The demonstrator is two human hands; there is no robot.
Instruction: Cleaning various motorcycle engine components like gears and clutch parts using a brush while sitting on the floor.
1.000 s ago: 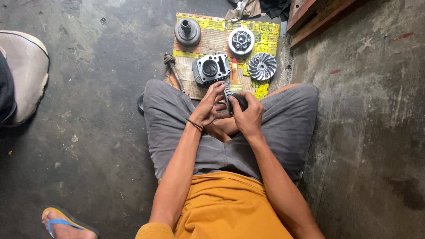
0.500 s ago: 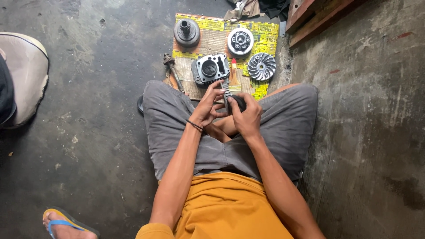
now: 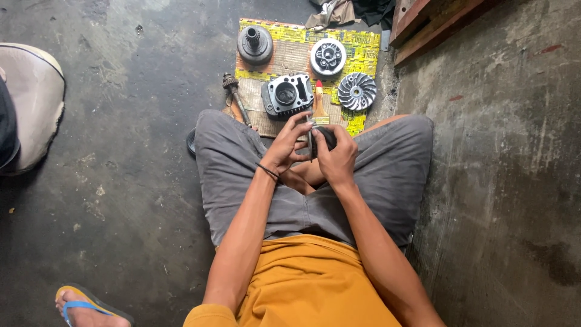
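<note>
dark part [image 3: 327, 138] mostly hidden inside right hand [image 3: 336, 158], kind unclear | thin metal tool [image 3: 310, 140] between both hands, tip too small to tell | brush [image 3: 319, 104] just beyond left hand [image 3: 287, 145], bristles covered | sandalled foot [image 3: 85, 306] cut by bottom edge

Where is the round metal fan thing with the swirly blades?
In the head view, the finned fan wheel lies on the yellow cardboard mat, at its right edge, just below the round white cover.
</note>
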